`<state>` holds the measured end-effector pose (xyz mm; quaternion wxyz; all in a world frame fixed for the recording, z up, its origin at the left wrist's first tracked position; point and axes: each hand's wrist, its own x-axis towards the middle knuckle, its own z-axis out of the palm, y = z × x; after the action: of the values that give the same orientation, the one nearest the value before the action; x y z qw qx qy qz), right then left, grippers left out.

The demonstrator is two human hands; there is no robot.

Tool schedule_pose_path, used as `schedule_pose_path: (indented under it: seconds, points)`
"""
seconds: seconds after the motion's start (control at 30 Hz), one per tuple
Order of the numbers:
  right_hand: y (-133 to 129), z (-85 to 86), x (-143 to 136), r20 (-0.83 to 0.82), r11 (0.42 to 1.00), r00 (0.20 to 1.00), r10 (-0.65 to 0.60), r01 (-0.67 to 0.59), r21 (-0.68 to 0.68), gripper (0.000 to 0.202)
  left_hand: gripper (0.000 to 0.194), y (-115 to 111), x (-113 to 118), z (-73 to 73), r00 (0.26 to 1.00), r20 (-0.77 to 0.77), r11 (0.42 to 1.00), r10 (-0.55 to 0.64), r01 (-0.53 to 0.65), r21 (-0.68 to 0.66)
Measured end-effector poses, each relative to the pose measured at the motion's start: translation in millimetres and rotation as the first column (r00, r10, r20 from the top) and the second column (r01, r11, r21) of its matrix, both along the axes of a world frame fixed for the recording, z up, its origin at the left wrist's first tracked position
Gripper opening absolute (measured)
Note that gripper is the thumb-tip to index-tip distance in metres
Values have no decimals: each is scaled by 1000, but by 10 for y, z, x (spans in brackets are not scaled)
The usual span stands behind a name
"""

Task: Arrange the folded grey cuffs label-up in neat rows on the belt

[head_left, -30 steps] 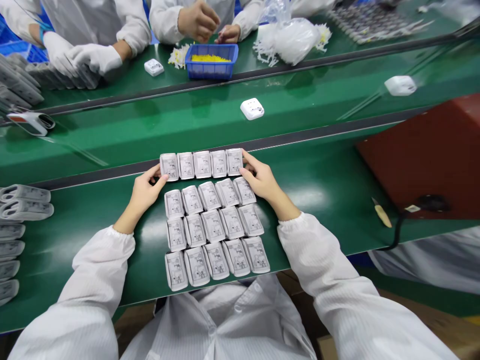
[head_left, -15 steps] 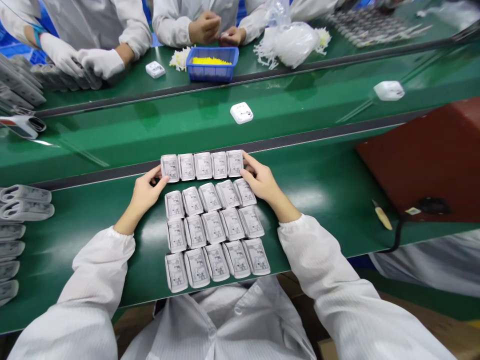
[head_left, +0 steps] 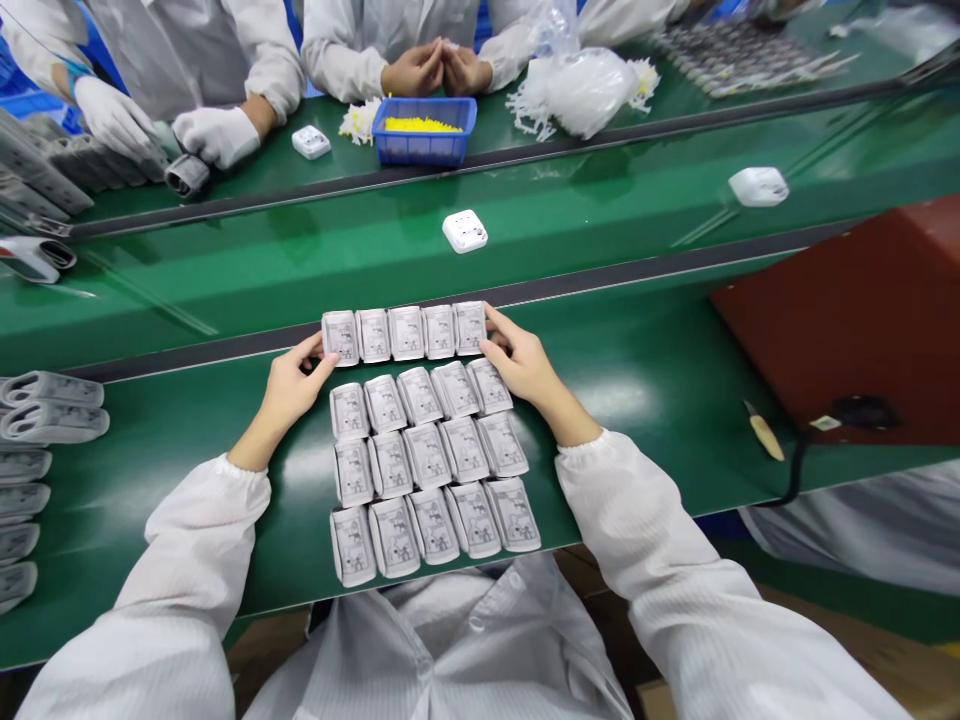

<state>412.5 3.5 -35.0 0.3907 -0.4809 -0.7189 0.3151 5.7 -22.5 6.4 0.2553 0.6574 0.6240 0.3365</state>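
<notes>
As five printed pieces lie between, left fingers and right fingers clamp them.

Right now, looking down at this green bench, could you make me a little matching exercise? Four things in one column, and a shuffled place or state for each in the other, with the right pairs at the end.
Column one
1. Wearer's left hand
2. Wearer's right hand
3. Blue basket
4. Pale-handled tool

Column two
A. Touches the right end of the farthest row of printed pieces
B. Lies near the red-brown box
C. Touches that row's left end
D. Holds small yellow bits

Right pairs: 1-C, 2-A, 3-D, 4-B
</notes>
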Motion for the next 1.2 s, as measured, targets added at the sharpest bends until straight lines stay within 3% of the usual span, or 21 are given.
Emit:
schedule_pose_path:
  seconds: [0.87,1.2]
  points:
    - [-4,4,-5,-18,1000,1000,-13,13,-10,75,67,-7,1,8,1000,8,1000,-4,4,-11]
    - [0,-5,-31,-86,994,995,-57,49,-94,78,69,-10,9,9,1000,9,1000,-7,7,-7]
